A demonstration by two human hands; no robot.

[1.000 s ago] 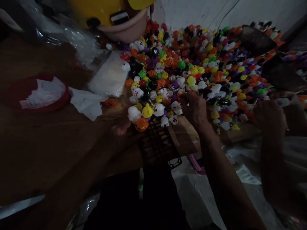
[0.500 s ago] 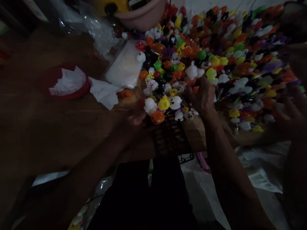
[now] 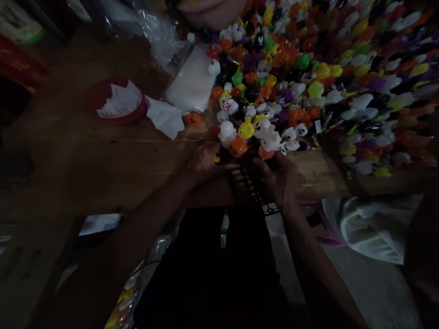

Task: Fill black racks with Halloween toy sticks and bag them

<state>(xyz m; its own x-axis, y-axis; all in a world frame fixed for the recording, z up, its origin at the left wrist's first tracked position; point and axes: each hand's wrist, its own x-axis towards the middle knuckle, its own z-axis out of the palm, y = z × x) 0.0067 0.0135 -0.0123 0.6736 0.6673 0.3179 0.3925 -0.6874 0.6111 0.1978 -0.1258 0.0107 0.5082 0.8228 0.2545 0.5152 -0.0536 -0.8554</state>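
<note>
Small plastic figure toys crowd above a black lattice rack [image 3: 242, 183] at the table's front edge. My left hand [image 3: 206, 160] curls against their left side, beside a white round figure [image 3: 227, 132] and an orange pumpkin figure [image 3: 238, 147]. A bit of yellow shows at its fingers; what they grip is hidden. On the right, my right hand [image 3: 280, 176] is closed around the base of a pinkish-orange figure [image 3: 266, 152], with a white ghost-like figure [image 3: 270, 139] just above it. A yellow figure [image 3: 246, 129] stands between the hands.
A large heap of mixed figures [image 3: 322, 68] covers the table's right and back. To the left are a red bowl [image 3: 137, 114] of paper slips, a loose white paper [image 3: 166, 119] and a clear plastic packet [image 3: 192, 77]. A pink stool [image 3: 329, 235] stands below the table edge.
My right hand has drawn back from the heap towards me, bringing the white and pinkish-orange figures beside the group at the rack. My left hand stays by the group. The view has shifted.
</note>
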